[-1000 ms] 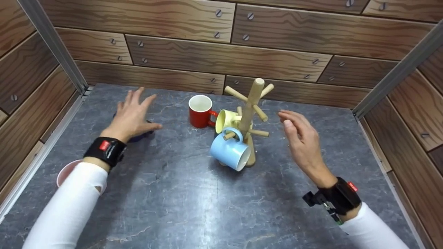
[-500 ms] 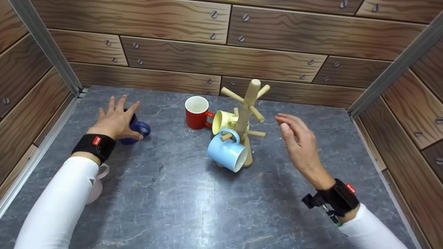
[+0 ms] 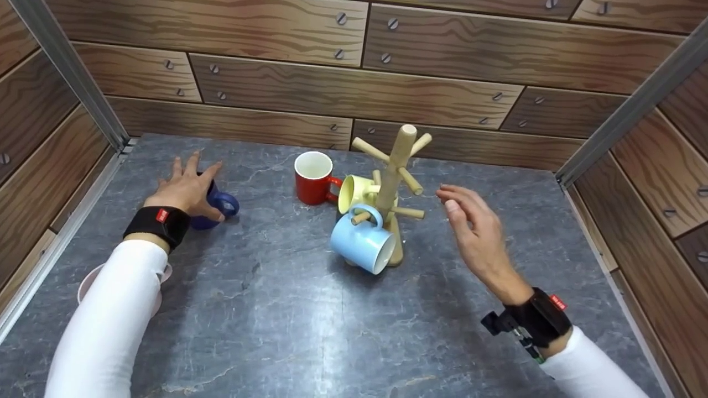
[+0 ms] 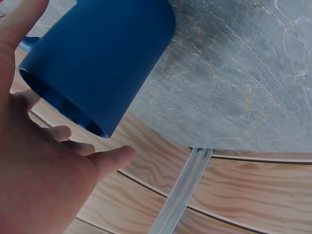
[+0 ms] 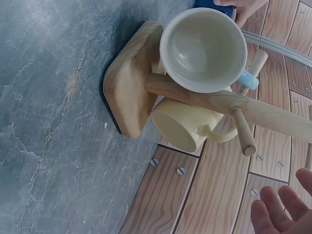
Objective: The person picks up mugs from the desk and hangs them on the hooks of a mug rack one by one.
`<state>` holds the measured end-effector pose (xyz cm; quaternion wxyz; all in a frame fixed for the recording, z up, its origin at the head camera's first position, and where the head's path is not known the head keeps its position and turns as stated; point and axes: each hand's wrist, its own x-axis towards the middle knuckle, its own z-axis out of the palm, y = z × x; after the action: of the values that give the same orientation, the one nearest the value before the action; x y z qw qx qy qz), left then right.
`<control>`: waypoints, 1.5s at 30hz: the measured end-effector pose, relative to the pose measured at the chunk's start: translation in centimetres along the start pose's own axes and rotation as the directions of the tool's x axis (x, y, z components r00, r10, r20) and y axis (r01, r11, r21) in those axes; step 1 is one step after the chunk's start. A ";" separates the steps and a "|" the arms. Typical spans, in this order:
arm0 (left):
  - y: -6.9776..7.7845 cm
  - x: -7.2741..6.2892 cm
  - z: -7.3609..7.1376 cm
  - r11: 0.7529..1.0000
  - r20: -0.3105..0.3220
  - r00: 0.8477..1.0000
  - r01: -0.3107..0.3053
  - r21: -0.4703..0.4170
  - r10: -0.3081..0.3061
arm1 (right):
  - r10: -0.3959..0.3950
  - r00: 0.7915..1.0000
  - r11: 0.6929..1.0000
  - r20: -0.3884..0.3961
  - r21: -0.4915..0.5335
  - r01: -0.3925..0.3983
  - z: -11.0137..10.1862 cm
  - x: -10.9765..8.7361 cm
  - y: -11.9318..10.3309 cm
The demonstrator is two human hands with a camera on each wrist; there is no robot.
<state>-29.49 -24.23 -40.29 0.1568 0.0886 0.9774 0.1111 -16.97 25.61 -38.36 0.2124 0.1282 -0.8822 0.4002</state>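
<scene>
With the back wall at twelve o'clock in the head view, the desk's left edge runs close on the nine o'clock side of the dark blue cylindrical mug (image 4: 105,56); a stretch of desk lies at three o'clock, between it and the glossy red mug with a white inside (image 3: 312,185). The red mug's handle sits just beside the pale yellow mug (image 3: 357,190), so room there is tight. A broad run of desk spreads toward six o'clock.

The dark blue mug stands on the desk at about ten o'clock, its handle toward three. The left grip (image 3: 180,190) is released, fingers spread over the mug; whether they touch it I cannot tell. The right grip (image 3: 477,229) is released too, fingers loosely bent, at three o'clock of the pale wooden mug tree (image 3: 390,188). On its pegs hang the pale yellow mug and a sky-blue mug (image 3: 359,243), the latter tilted with its mouth toward five o'clock. A pale pink mug (image 3: 89,283), partly hidden by the left white sleeve (image 3: 105,320), stands toward eight o'clock.

The grey, marble-veined desk (image 3: 265,320) is ringed by wood-plank-patterned walls (image 3: 276,83) with metal corner strips (image 3: 72,66).
</scene>
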 end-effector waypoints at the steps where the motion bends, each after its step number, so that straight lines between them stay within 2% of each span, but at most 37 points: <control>1: 0.0 0.0 0.0 1.000 -0.001 1.000 -0.002 -0.006 0.002 | 0.001 1.000 1.000 0.005 0.002 -0.001 0.0 0.0 0.0; 7: -0.1 0.1 0.1 1.000 -0.001 1.000 0.001 -0.024 -0.001 | 0.007 1.000 1.000 0.015 0.007 -0.007 0.1 0.0 0.0; 16: -0.3 0.1 -0.1 1.000 0.000 1.000 -0.005 -0.004 0.005 | 0.016 1.000 1.000 0.010 0.012 -0.016 0.2 -0.1 0.1; 25: -0.4 -0.3 -0.5 0.998 -0.039 0.998 -0.056 0.014 0.057 | 0.016 1.000 1.000 0.004 0.014 -0.016 0.2 0.1 0.1; 31: -0.5 -0.6 -0.4 0.998 -0.056 0.997 -0.055 0.015 0.056 | 0.014 1.000 0.999 0.002 0.030 -0.014 0.2 0.0 0.1; 38: -0.7 -1.5 -0.7 0.998 -0.109 0.992 -0.060 -0.022 0.057 | 0.014 1.000 0.999 0.005 0.032 -0.014 0.4 0.0 0.1; 45: 0.4 -3.2 -1.8 0.996 -0.196 0.977 -0.089 -0.009 0.085 | 0.022 1.000 1.000 0.007 0.015 -0.022 0.4 0.0 0.1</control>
<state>-27.07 -24.86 -37.62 0.0560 0.1186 0.9821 0.1349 -17.10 25.35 -38.65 0.2039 0.1217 -0.8812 0.4088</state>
